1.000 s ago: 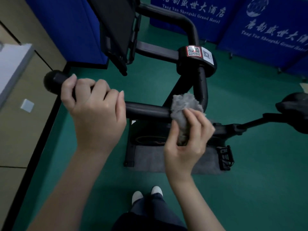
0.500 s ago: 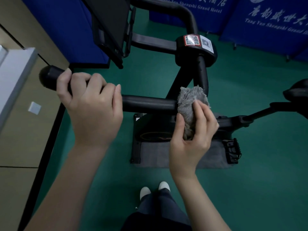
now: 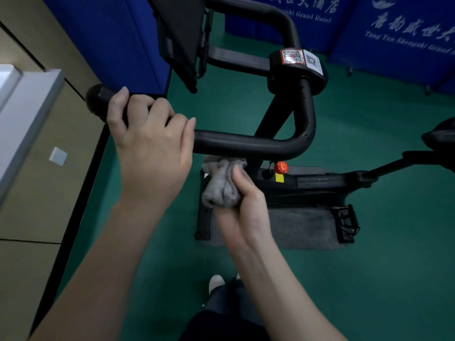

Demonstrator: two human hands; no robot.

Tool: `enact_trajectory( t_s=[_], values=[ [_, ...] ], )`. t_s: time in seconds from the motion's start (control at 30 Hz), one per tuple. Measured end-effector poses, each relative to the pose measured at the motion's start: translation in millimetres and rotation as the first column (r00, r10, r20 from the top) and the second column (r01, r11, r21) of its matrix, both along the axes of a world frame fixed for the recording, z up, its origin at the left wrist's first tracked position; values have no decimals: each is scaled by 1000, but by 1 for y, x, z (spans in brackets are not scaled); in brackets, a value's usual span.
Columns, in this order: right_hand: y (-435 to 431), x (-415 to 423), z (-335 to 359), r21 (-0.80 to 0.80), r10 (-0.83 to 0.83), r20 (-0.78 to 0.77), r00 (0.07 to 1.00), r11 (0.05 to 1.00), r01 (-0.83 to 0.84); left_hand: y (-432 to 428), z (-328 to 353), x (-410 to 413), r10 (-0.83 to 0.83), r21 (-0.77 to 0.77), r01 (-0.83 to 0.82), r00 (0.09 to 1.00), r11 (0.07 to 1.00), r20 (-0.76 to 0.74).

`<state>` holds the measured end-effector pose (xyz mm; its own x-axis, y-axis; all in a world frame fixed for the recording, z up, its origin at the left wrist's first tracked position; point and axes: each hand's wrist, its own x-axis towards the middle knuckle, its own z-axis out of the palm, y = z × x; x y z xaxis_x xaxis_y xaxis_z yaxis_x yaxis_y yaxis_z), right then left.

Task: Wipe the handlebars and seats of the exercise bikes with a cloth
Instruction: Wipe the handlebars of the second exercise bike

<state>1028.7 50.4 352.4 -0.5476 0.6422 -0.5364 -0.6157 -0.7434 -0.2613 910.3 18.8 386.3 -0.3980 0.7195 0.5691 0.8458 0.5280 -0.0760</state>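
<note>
A black exercise bike stands on green floor below me. Its near handlebar (image 3: pixel 246 143) runs from a rounded end at the left to a bend at the right. My left hand (image 3: pixel 150 148) grips this bar close to the rounded end. My right hand (image 3: pixel 243 205) holds a bunched grey cloth (image 3: pixel 222 185) just under the bar, near its middle; the cloth's top edge is at or touching the bar's underside. The black seat (image 3: pixel 440 136) shows at the right edge, partly cut off.
A black console screen (image 3: pixel 179 38) hangs above the bars. QR stickers (image 3: pixel 299 57) sit on the stem clamp, a red knob (image 3: pixel 280 166) on the frame. A grey mat (image 3: pixel 302 227) lies under the bike, with a pedal (image 3: pixel 344 222). Blue banners stand behind, a beige wall left.
My right hand has dropped with the cloth from the bend of the bar to beneath its middle, uncovering the bend and the red knob. My left hand keeps its grip.
</note>
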Motion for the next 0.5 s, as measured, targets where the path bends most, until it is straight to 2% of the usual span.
enact_trajectory(
  t_s=[0.1, 0.27, 0.33, 0.5],
  values=[
    [-4, -17, 5, 12, 78, -109, 991, 997, -77, -6, 3, -4, -71, -38, 70, 997, 997, -15],
    [-2, -22, -3, 109, 153, -17, 988, 983, -150, -10, 5, -9, -115, -57, 114, 993, 992, -18],
    [6, -11, -6, 120, 115, 27, 993, 986, -117, -10, 4, -9, -113, -56, 112, 994, 992, -12],
    [29, 25, -14, 150, -119, 28, 992, 982, 114, -8, 2, -6, -89, -21, 89, 996, 996, 2]
  ],
)
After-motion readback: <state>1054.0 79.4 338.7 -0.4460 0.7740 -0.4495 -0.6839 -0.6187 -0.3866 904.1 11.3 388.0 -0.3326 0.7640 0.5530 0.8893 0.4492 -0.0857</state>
